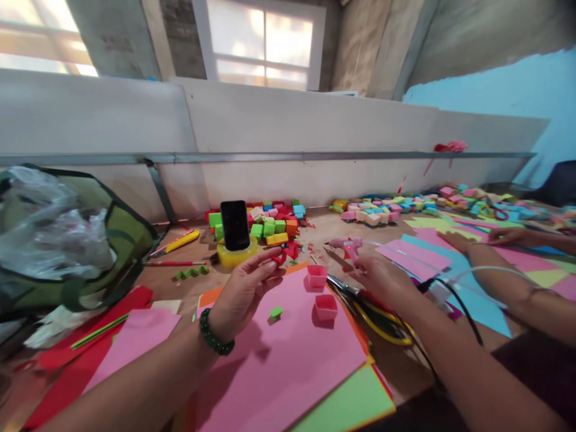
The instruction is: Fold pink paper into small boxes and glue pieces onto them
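Observation:
My left hand (245, 288), with a dark green bead bracelet at its wrist, is raised over the pink paper sheet (288, 366). Its thumb and fingertips pinch a small red paper piece (282, 258), partly hidden by the fingers. Farther right, my right hand (382, 277) is closed round the handle of a pink hot glue gun (347, 244), whose nozzle points left. Two open pink paper boxes, one (317, 275) behind the other (326, 307), stand on the sheet between my hands. A small green paper piece (276, 313) lies left of them.
Scissors with yellow handles (382, 327) lie beside my right forearm. A phone (235, 225) leans upright on a yellow tape roll (234, 252), before a pile of coloured paper cubes (270, 228). A yellow cutter (182, 241) lies left. A co-worker's hands (456, 240) rest on coloured sheets.

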Demonstrator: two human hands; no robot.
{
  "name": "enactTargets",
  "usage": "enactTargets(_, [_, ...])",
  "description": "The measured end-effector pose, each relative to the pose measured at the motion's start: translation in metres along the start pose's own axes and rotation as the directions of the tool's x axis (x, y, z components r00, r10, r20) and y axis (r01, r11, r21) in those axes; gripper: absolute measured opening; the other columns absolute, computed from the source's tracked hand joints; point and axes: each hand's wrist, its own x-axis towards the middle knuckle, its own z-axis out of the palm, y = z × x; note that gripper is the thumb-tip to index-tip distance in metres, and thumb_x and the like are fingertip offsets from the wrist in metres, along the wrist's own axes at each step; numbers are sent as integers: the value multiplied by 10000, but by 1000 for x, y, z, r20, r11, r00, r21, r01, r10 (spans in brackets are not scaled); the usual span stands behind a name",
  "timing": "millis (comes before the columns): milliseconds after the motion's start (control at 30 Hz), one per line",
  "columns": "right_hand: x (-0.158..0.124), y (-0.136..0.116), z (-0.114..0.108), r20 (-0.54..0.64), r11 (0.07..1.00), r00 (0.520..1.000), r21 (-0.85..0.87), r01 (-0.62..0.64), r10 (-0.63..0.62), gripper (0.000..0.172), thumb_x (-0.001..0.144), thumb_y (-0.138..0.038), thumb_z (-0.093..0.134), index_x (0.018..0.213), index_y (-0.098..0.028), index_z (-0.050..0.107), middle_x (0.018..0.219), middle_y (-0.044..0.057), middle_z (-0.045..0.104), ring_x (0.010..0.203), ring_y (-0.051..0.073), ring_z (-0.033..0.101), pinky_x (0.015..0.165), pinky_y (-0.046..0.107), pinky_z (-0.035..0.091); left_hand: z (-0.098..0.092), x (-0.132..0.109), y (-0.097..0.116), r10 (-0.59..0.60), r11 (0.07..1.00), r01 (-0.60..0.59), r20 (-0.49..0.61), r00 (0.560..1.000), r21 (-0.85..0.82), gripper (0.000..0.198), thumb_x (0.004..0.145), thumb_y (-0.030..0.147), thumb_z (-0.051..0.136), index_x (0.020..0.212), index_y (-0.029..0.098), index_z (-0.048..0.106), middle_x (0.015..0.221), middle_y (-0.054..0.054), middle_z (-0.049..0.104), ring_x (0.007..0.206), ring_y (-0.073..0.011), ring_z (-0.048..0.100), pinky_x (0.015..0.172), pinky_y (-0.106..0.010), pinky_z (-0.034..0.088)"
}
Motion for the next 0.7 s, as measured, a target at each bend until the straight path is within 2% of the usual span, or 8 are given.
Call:
enactTargets(67, [-11,-14,1,39,991,991,45,126,-128,198,844,-326,525,871,-203,678,755,44,650,684,180,594,594,269,405,1,0,3,22,999,-23,16,1000,34,316,717,184,738,1029,165,688,853,-36,686,748,-97,625,725,-206,500])
enactTargets(167, [-11,-30,10,55,968,967,60,245,-248,231,876,-298,498,1021,-210,655,855,55,658,724,181,601,609,267,411,1,-2,8,77,991,-80,41,996,103,350,715,155,736,1057,194,669,807,-12,683,731,-91,622,708,-196,498])
enactTargets(333, [6,-42,9,112,933,926,63,356,-361,180,866,-229,531,803,-204,698,838,71,637,747,188,598,650,268,419,-3,-12,22,131,965,-134,31,991,226,237,693,181,761,917,180,685,783,1,675,720,-83,617,708,-186,502])
enactTargets(433, [-3,-61,-1,84,907,905,98,409,-417,217,901,-224,493,858,-204,705,880,63,616,750,158,587,660,249,415,-8,-23,36,142,941,-126,-29,989,315,259,673,205,780,914,179,687,779,-3,681,715,-86,617,691,-179,502])
enactTargets(500, [-18,-80,-2,115,863,858,145,483,-500,201,890,-192,516,891,-213,716,877,48,616,723,135,583,634,231,404,-12,-32,44,161,927,-122,-82,984,354,280,667,215,786,926,187,684,769,2,679,712,-87,616,682,-173,500])
enactTargets(600, [-45,-108,8,212,782,753,190,594,-623,191,888,-253,543,885,-244,734,828,30,626,654,129,568,567,233,383,-19,-43,50,182,915,-118,-132,974,387,355,653,222,795,982,203,664,783,2,683,715,-91,618,673,-174,497])
enactTargets(667, [-57,-118,11,246,760,719,212,614,-650,200,889,-254,535,924,-267,732,820,29,644,639,134,573,547,235,379,-26,-49,47,167,908,-81,-178,970,411,426,628,234,810,1021,208,647,781,3,681,695,-94,612,646,-177,493])
enactTargets(700, [-60,-118,10,246,763,723,231,604,-646,223,893,-233,525,1001,-280,714,852,33,658,670,137,590,566,230,393,-30,-52,43,151,904,-53,-203,967,423,455,616,243,816,1034,206,640,781,1,679,687,-96,608,632,-179,489])
